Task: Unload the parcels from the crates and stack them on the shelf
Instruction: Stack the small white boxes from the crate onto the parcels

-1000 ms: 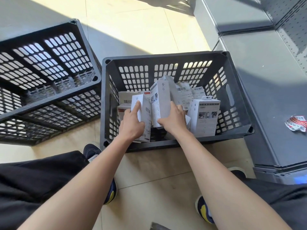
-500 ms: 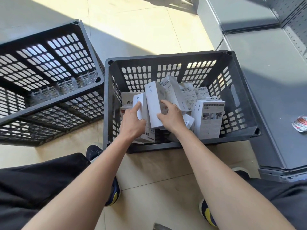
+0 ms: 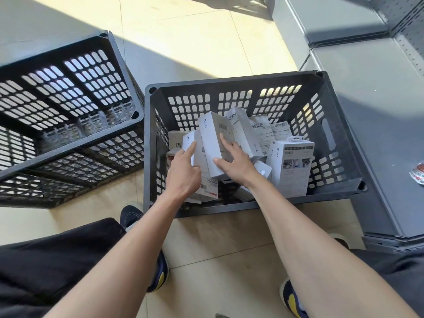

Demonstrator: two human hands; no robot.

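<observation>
A dark grey crate (image 3: 229, 84) on the floor in front of me holds several white parcels with barcode labels. My left hand (image 3: 183, 173) grips a white parcel (image 3: 206, 189) near the crate's left wall, index finger stretched up its face. My right hand (image 3: 234, 162) holds a tall white parcel (image 3: 212, 138) that leans to the left, thumb and index on its side, other fingers past its right edge. Another boxed parcel (image 3: 291, 166) stands upright on the right. The grey shelf (image 3: 378, 111) lies low to the right of the crate.
A second dark crate (image 3: 68, 145) with no parcels in view stands tilted on the left. A red-and-white wrapper (image 3: 418, 175) lies on the shelf's right part. My shoes (image 3: 158, 274) and dark trousers (image 3: 46, 267) are at the bottom, on the tiled floor.
My right hand has tilted the tall parcel further left and raised it a little. My left hand stays on its parcel. The view has shifted slightly.
</observation>
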